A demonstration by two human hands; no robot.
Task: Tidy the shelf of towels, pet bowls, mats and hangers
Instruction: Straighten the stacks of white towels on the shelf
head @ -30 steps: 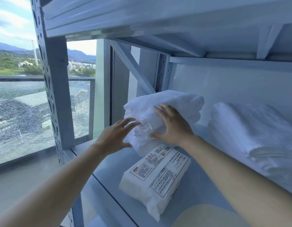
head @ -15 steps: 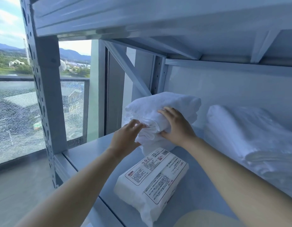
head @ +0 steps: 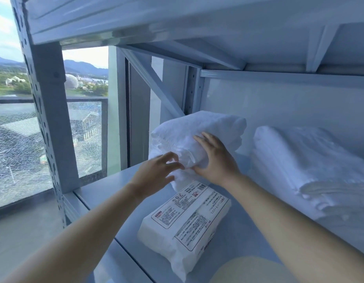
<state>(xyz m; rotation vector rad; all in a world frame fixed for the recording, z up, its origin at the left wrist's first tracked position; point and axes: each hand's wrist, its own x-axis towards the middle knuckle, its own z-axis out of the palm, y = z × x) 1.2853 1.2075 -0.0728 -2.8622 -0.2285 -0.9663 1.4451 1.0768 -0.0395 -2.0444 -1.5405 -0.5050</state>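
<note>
The folded towel (head: 199, 133) lies on the shelf (head: 107, 186) under my right hand (head: 216, 163), whose fingers are straight and close together. The loosely spread fingers of my left hand (head: 154, 173) touch its ragged front edge. It looks soft, light and floppy; I would grasp both ends.

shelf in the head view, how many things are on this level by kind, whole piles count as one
white towel piles: 2 (left pile, right pile)
labelled white pack: 1
beige rounded thing, cut off at the bottom edge, kind unclear: 1
total: 4
</note>
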